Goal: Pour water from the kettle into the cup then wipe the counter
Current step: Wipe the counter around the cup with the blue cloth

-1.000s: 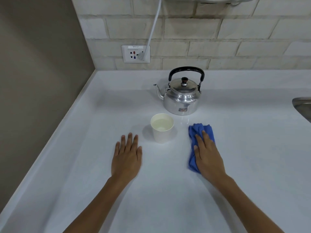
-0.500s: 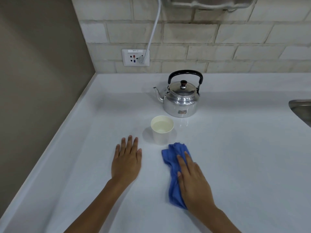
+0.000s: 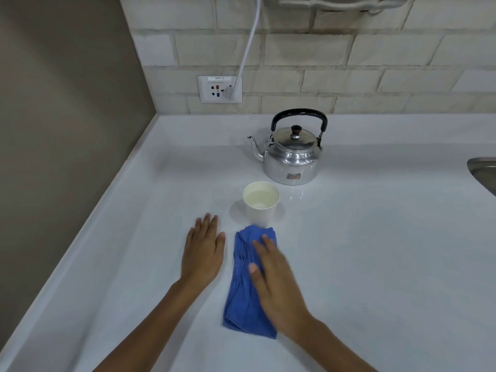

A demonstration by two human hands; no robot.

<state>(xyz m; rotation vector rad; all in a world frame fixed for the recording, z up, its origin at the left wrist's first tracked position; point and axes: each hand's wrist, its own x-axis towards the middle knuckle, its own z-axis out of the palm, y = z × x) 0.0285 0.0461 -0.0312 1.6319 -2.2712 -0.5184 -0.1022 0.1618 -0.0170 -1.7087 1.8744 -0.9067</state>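
**Kettle and cup behind, blue cloth under the right hand**

Kettle first: the shiny round metal kettle (image 3: 291, 159), with a black arched handle and a dark knob on its lid, stands upright on the white table (image 3: 375, 251), its spout pointing left. It sits behind both hands and touches neither. Just in front of it, slightly to the left, stands the white paper cup (image 3: 261, 204), upright, with clear water inside.

The folded blue cloth (image 3: 247, 291) lies flat on the table as a long strip running away from the person. Its far end comes right up to the base of the cup; whether the two touch cannot be told.

The right hand (image 3: 276, 285) lies palm down on the cloth, fingers stretched out and together, pressing on it from above rather than closing round it. The hand is a little blurred. It covers the right side of the cloth, while the left part and near corner show bare.

The left hand (image 3: 204, 253) rests flat on the bare table just to the left of the cloth, fingers extended, holding nothing.

On the tiled back wall a white socket plate (image 3: 219, 89) has a white cable (image 3: 248, 47) plugged in. The rim of a metal sink (image 3: 483, 173) shows at the far right edge.
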